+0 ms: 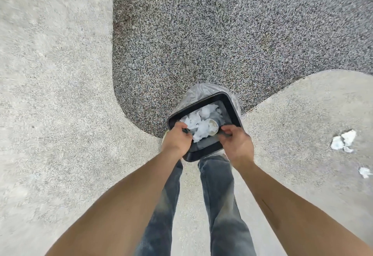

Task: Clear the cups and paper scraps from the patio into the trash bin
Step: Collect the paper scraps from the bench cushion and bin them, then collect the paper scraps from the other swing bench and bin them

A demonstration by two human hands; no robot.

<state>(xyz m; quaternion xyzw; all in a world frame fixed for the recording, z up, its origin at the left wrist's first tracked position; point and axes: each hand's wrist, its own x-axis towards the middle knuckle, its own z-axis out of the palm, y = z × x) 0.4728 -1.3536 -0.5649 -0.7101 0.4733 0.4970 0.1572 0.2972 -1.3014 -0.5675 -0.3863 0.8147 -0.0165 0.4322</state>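
Right now you stand over the trash bin (232, 102), a black square bin lined with a clear plastic bag (199, 90) that puffs out over its far rim. Your left hand (177, 139) closes over the near-left rim, fingers curled down over the edge and seemingly pinching something dark there. Your right hand (237, 144) closes over the near-right rim the same way, fingers bent around a dark strip at the edge; whether that is bag or rim you cannot tell. Inside the bin lie crumpled white paper scraps (198, 123), and 1 paper cup (213, 127) rests on its side among them, its mouth facing you. The bin sits where the dark pebbled ground (222, 33) meets the pale concrete patio (56, 94), just beyond your jeans (218, 195). Off to your right on the concrete, well apart from the bin, lies a crumpled clump of white paper (343, 140), and a smaller scrap (365, 172) lies nearer to you beside it.
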